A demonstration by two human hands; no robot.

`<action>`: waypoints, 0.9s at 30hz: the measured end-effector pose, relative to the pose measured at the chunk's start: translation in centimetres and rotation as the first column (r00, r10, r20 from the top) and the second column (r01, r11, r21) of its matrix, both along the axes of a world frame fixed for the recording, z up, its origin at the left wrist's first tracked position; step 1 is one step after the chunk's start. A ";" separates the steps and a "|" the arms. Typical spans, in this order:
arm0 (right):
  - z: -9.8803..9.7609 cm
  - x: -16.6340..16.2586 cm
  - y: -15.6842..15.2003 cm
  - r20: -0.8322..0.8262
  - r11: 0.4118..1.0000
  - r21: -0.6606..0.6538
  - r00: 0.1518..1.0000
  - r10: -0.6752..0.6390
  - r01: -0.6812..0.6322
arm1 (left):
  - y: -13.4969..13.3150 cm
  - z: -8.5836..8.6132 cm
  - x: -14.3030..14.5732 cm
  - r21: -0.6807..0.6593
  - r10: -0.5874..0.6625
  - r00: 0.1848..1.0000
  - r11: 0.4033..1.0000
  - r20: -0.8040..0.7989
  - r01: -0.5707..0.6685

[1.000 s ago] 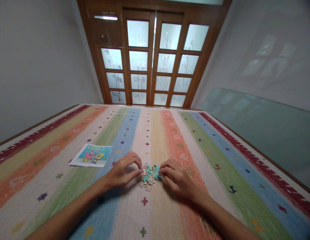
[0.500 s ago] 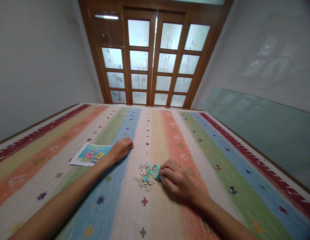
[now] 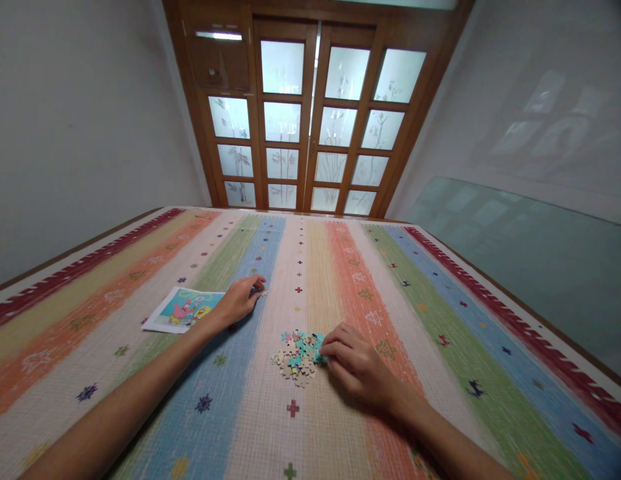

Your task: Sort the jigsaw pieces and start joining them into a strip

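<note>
A pile of small jigsaw puzzle pieces [image 3: 296, 363], some teal and printed, others showing plain beige backs, lies on the striped tablecloth [image 3: 270, 427]. My right hand [image 3: 357, 363] is at the pile's right edge, its curled fingertips closed on a teal puzzle piece. Farther off to the left, my left hand [image 3: 241, 298] rests low over the blue stripe with thumb and forefinger apart. One single puzzle piece [image 3: 264, 293] lies right at its fingertips. Partly behind my left forearm is a printed cartoon picture [image 3: 177, 311] on white paper.
The table reaches back to wooden doors [image 3: 313, 127] with frosted glass panes. A white wall [image 3: 80, 120] stands on the left. Along the right side is a pale green glass-like panel [image 3: 520, 247] against another wall.
The fingers of my left hand have parted, and a puzzle piece now shows by their tips. My right hand stays at the pile with hardly any movement. The view has shifted slightly.
</note>
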State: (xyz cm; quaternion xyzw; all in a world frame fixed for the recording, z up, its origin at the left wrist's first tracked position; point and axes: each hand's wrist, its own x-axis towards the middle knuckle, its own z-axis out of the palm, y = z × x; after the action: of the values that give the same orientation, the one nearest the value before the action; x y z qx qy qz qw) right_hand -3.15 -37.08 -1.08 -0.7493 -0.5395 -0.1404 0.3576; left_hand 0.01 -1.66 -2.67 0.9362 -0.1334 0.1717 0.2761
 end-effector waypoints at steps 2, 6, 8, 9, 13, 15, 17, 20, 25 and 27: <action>-0.1 0.0 0.1 0.004 1.000 0.001 1.000 -0.002 0.002 | 0.1 0.0 0.0 0.006 0.002 1.000 1.000 0.001 -0.002; -0.1 0.1 0.2 0.008 1.000 -0.014 1.000 -0.001 0.001 | 0.2 0.0 0.1 0.021 -0.012 1.000 1.000 0.000 0.012; -0.1 0.1 0.2 0.015 1.000 -0.011 1.000 0.001 -0.001 | 0.3 -0.1 0.2 0.027 -0.020 1.000 0.999 0.002 0.020; -0.1 0.1 0.2 0.017 1.000 -0.006 1.000 0.001 -0.001 | 0.3 -0.1 0.3 0.029 -0.024 1.000 0.999 0.004 0.024; -0.1 0.1 0.2 0.007 1.000 0.004 1.000 0.004 -0.004 | 0.3 -0.3 0.5 0.040 -0.045 0.999 0.998 0.009 0.045; -0.2 0.1 0.2 0.002 1.000 0.006 1.000 0.002 -0.002 | 0.3 -0.4 0.6 0.048 -0.054 0.998 0.997 0.010 0.054; -0.2 0.1 0.2 0.003 1.000 0.009 1.000 0.004 -0.004 | 0.2 -0.4 0.7 0.059 -0.061 0.998 0.996 0.010 0.060; -0.3 0.2 0.2 0.017 1.000 0.016 1.000 0.004 -0.004 | 0.1 -0.3 0.7 0.073 -0.063 0.998 0.995 0.012 0.062; -0.4 0.3 0.2 0.017 1.000 0.008 1.000 0.012 -0.012 | 0.2 0.4 0.8 0.058 -0.020 0.999 0.998 0.036 0.018; -0.4 0.3 0.2 0.017 1.000 0.005 1.000 0.011 -0.011 | 0.2 0.7 0.9 0.051 -0.001 0.999 0.999 0.044 -0.001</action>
State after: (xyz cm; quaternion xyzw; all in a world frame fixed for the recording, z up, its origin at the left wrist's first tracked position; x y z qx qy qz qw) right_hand -2.89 -36.90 -1.51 -0.7441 -0.5463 -0.1461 0.3557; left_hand 0.92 -1.43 -1.99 0.9389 -0.1438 0.1889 0.2491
